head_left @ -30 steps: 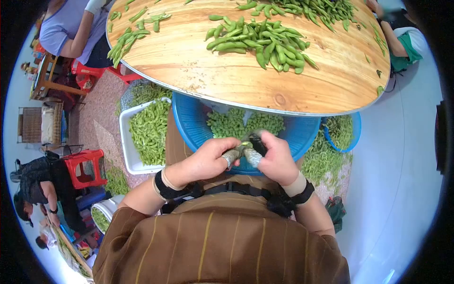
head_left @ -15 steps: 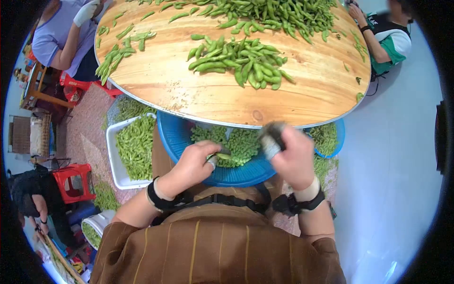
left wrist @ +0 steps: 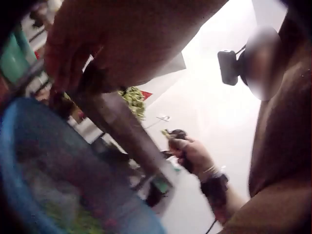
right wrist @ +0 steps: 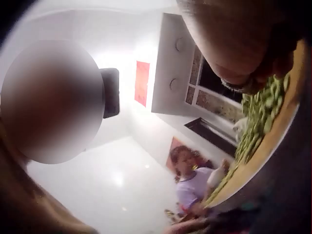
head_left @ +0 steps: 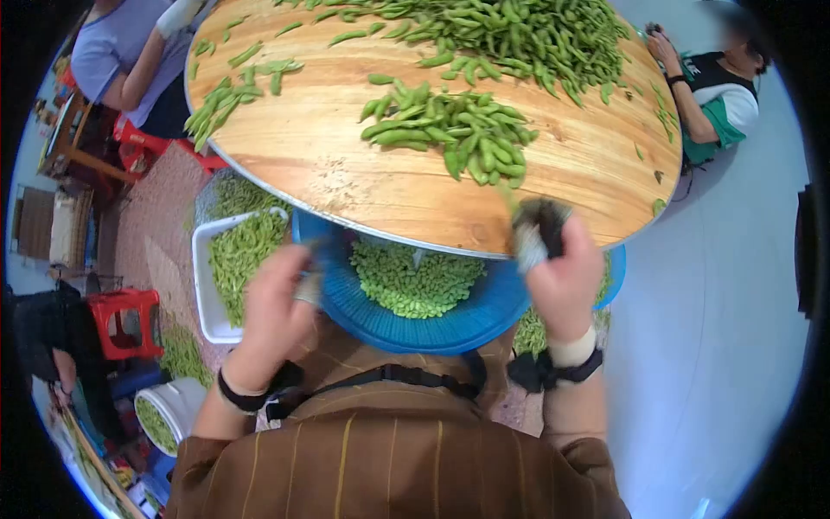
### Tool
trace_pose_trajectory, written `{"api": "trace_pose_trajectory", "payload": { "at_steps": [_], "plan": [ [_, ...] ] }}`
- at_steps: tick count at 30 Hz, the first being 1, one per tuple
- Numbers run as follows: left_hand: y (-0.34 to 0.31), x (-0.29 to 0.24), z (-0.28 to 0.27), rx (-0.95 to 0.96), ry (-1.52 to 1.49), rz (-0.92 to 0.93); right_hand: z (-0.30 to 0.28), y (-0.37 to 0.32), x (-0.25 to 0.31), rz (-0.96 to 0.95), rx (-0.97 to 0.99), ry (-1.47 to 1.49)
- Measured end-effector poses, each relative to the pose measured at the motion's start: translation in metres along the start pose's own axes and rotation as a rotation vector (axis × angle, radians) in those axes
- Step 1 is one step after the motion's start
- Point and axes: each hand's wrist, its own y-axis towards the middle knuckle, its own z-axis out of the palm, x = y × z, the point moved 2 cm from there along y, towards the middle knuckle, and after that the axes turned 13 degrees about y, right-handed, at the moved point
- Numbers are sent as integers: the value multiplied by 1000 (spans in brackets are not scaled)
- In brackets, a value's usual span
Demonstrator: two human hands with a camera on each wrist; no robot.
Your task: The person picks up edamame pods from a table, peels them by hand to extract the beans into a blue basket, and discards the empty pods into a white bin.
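Head view shows a wooden desk (head_left: 285, 173) at the far side, and a blue basin (head_left: 415, 342) partly below its near edge. Small pile of green pods (head_left: 484, 143) lies on the near half of the desk, with a larger heap (head_left: 553, 43) behind it; probably the small one is kept apart so that the hands can reach it easily. Loose green beans (head_left: 415, 281) are in the basin, which seems placed close to the body, within reach of both hands. White tray (head_left: 204, 285) stands to the left of the basin and contains more green pieces.

Right hand (head_left: 566, 281) is raised at the near edge of the desk, its forearm coming up from the near right. Its fingers are bent and close together, with dark and silvery coverings on them, and they appear to pinch a green pod (head_left: 510, 202), which is blurred. This grip at the tips perhaps leaves most of the pod free.

Left hand (head_left: 275, 303) is between the tray and the basin in the head view, with its back upward and the wrist low. Motion blur hides its fingers, so one cannot tell how far they are open or if they have hold of something.
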Motion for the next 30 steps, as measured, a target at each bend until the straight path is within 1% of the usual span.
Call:
{"api": "trace_pose_trajectory", "payload": {
  "at_steps": [1,2,3,4,5,7,8,10,11,13,15,17,18,20,21,23,24,26,27,28,29,30],
  "plan": [
    [5,-18,6,88,-153,123,12,-14,3,84,56,162],
    [8,-32,18,229,-386,128,21,-25,9,119,129,189],
    [11,-52,24,296,-516,93,29,-35,14,156,198,215],
    [14,-64,30,402,-670,71,36,-41,16,87,238,230],
    [18,-73,31,524,-712,14,40,-48,15,44,254,197],
    [22,-68,52,520,-822,28,38,-53,17,118,275,141],
    [21,-69,55,530,-815,32,36,-55,11,123,264,145],
    [20,-68,56,494,-957,-140,34,-61,-3,223,258,364],
    [19,-68,57,509,-950,-137,31,-61,-3,230,244,367],
    [19,-64,59,494,-978,-136,30,-58,4,286,333,450],
    [19,-60,60,477,-996,-138,36,-61,-3,298,354,486],
    [18,-59,58,413,-582,61,39,-63,-6,256,311,467],
    [17,-58,56,413,-581,58,39,-62,-6,257,313,469],
    [18,-63,49,179,-116,376,38,-60,-10,393,383,428],
    [18,-64,48,186,-115,378,38,-58,-10,399,378,430],
    [19,-65,49,234,-223,341,38,-56,-10,599,371,664],
    [19,-64,51,241,-222,345,36,-55,-8,706,389,678],
    [18,-61,56,287,-349,332,37,-56,-10,717,385,676],
    [18,-61,57,290,-349,332,38,-57,-10,723,389,670],
    [19,-59,59,334,-371,232,39,-58,-11,724,389,671],
    [19,-57,60,377,-393,130,40,-60,-12,633,374,628],
    [20,-55,61,376,-393,126,40,-60,-11,542,360,584]
  ]
}}
